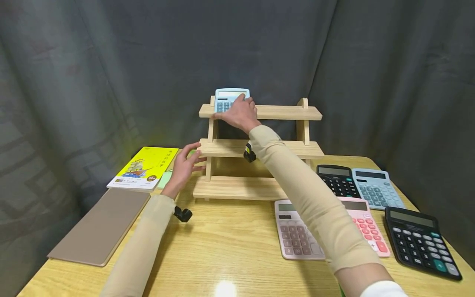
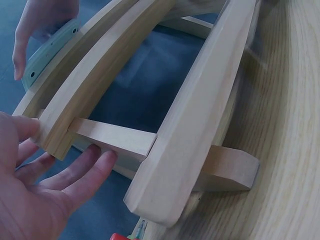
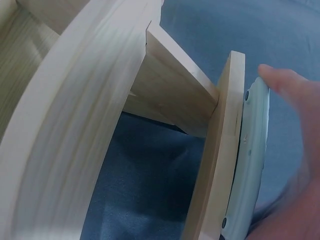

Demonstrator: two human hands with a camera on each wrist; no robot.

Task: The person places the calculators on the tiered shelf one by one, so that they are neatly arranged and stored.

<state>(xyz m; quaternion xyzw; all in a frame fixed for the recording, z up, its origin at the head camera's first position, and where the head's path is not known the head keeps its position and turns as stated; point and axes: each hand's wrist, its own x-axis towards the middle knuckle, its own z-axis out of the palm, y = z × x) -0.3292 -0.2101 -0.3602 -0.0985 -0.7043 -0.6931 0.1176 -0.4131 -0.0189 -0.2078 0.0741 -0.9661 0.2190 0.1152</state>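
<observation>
A three-tier wooden display rack [image 1: 241,187] stands on the table. My right hand [image 1: 243,113] reaches up to its top tier and grips a light blue calculator [image 1: 224,94] across its width, thumb at the left side. The calculator leans upright there, its back close to the top board, as the right wrist view shows its edge [image 3: 251,155]. My left hand [image 1: 183,169] holds the left end of the middle board [image 2: 60,135], thumb at the board's end and fingers under it beside the side support [image 2: 117,135].
Right of the rack lie a black calculator [image 1: 335,170], another light blue one [image 1: 376,192], a pink one [image 1: 371,227], a mauve one [image 1: 297,237] and a larger black one [image 1: 419,239]. At left are a yellow book [image 1: 148,161] and a brown notebook [image 1: 104,227]. Grey curtain [image 1: 167,62] hangs behind.
</observation>
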